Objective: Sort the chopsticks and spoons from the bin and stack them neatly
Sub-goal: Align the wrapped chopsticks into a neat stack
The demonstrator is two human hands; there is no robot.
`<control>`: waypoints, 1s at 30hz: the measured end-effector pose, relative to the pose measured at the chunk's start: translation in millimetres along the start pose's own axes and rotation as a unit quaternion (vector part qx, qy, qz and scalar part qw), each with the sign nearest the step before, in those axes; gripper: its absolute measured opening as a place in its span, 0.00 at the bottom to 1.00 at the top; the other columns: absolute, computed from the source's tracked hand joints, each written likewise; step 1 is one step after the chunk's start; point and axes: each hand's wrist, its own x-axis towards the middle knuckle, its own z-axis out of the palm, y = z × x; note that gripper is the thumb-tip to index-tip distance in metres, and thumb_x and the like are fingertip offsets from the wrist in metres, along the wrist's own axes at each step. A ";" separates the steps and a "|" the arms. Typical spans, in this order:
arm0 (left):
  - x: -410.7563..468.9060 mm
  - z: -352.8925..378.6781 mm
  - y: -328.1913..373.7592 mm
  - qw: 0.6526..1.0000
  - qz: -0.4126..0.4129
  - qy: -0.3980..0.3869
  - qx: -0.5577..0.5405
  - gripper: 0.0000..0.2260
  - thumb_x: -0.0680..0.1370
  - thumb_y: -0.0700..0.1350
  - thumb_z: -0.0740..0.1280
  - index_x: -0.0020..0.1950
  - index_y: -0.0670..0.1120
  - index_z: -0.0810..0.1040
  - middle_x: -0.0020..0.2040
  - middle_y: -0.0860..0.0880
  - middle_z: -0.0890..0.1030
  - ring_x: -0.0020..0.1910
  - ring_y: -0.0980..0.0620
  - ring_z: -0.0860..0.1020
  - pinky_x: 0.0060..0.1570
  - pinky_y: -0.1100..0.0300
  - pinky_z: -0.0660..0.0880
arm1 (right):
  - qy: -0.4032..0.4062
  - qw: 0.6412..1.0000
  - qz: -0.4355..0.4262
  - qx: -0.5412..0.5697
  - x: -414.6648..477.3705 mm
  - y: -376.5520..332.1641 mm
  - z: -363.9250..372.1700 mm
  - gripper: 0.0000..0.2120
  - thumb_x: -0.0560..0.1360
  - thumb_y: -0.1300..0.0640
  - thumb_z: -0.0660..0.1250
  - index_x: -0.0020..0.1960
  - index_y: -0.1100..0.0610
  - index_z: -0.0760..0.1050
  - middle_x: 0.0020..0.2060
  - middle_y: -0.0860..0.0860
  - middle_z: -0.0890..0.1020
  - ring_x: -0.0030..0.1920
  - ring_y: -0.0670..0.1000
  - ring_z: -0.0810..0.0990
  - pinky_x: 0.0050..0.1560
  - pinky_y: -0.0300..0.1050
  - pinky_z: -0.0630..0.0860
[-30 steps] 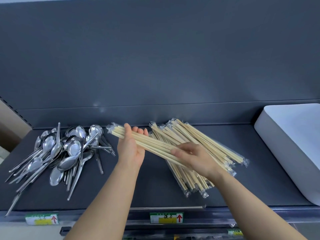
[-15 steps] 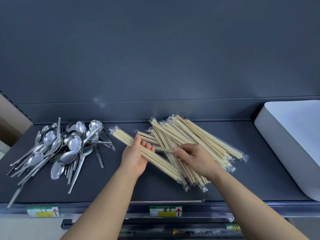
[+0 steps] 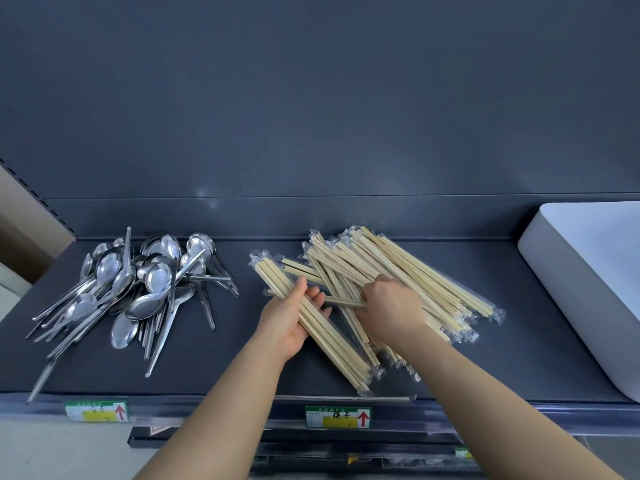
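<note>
While left hand (image 3: 291, 320) grips a bundle of wrapped chopsticks (image 3: 332, 344) near mid-length, thumb over the top and fingers underneath, right hand (image 3: 391, 306) pinches the end of a single wrapped pair (image 3: 343, 301) at the near-left side of the chopstick pile (image 3: 415, 278). Hands are close together; can't tell if they touch. Bundle slants from shelf centre toward the front edge, and its lower end looks to be resting on the shelf (image 3: 502, 368). Pile sits centre-right on the shelf, criss-crossed, not squared up. Spoons (image 3: 152, 282) are heaped at the left end, well apart from the chopsticks. White bin (image 3: 571, 289) is at the right end, inside not visible. One stray pair (image 3: 346, 398) lies along the front edge. Handling, my read: chopsticks are light and stiff, but the clear sleeves look slick, so a loose bundle will fan or slide endwise. Take it mid-length with a full wrap, then tap the ends square. Spoons are heavier smooth metal: lift by the handles, nest the bowls.
</note>
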 end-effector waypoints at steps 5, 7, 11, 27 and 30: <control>2.2 -5.8 -0.8 1.000 -0.006 -0.011 0.017 0.07 0.79 0.44 0.67 0.52 0.41 0.77 0.45 0.43 0.81 0.47 0.47 0.81 0.47 0.44 0.79 | -0.026 0.999 0.026 0.005 7.9 2.3 -5.0 0.07 0.74 0.56 0.63 0.38 0.56 0.69 0.34 0.49 0.73 0.34 0.51 0.74 0.31 0.41 0.69; 3.0 -8.3 -0.8 1.000 -0.006 -0.012 0.023 0.08 0.78 0.44 0.68 0.54 0.41 0.77 0.47 0.43 0.81 0.49 0.46 0.81 0.48 0.44 0.79 | -0.040 0.996 0.051 0.060 11.3 9.9 -6.7 0.10 0.73 0.54 0.64 0.35 0.56 0.68 0.30 0.49 0.72 0.31 0.50 0.72 0.28 0.40 0.67; 4.8 -5.3 -2.7 0.999 0.001 -0.020 0.043 0.08 0.78 0.42 0.67 0.55 0.40 0.78 0.48 0.43 0.81 0.48 0.47 0.81 0.48 0.48 0.80 | -0.062 0.982 0.055 0.169 14.3 18.8 -8.0 0.13 0.73 0.56 0.64 0.32 0.56 0.65 0.27 0.49 0.68 0.28 0.50 0.67 0.27 0.40 0.63; 9.1 -16.0 13.1 0.997 0.037 -0.005 0.061 0.06 0.77 0.34 0.66 0.54 0.39 0.79 0.53 0.40 0.82 0.50 0.46 0.82 0.53 0.48 0.77 | -0.024 0.972 -0.019 0.233 6.9 9.5 8.3 0.13 0.73 0.47 0.67 0.41 0.58 0.79 0.36 0.52 0.82 0.36 0.52 0.79 0.39 0.49 0.78; 8.1 -23.2 17.5 0.997 0.029 0.001 0.071 0.12 0.75 0.34 0.69 0.59 0.36 0.78 0.53 0.41 0.82 0.48 0.49 0.83 0.47 0.52 0.79 | -0.055 0.990 -0.018 0.127 7.4 -8.1 7.9 0.15 0.69 0.44 0.71 0.40 0.56 0.77 0.36 0.50 0.80 0.39 0.52 0.79 0.37 0.44 0.76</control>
